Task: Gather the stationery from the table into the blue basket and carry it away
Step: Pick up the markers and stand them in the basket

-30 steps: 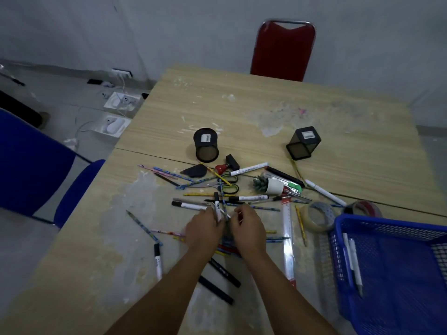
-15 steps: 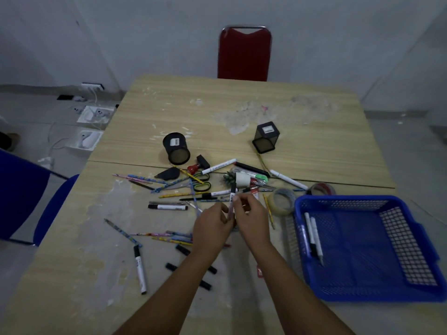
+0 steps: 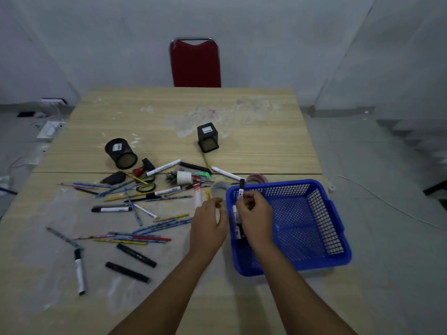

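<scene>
A blue mesh basket (image 3: 319,209) stands at the right of the wooden table (image 3: 254,131), with markers lying along its left inner wall. My right hand (image 3: 254,216) hovers over that left side and pinches a white marker with a black cap (image 3: 241,189), held upright. My left hand (image 3: 210,223) hangs just left of the basket with loosely curled fingers and holds nothing. Scattered left of my hands are several pencils (image 3: 159,223), markers (image 3: 111,209), black pens (image 3: 136,255) and green-handled scissors (image 3: 145,187).
Two black mesh pen cups (image 3: 121,154) (image 3: 207,137) lie on the table's middle. Tape rolls (image 3: 257,178) sit behind the basket. A small potted plant (image 3: 180,177) lies on its side. A red chair (image 3: 195,64) stands at the far edge.
Both hands moved right from the pile of pens to the basket's left side, the right one carrying the marker. The left hand let go of it.
</scene>
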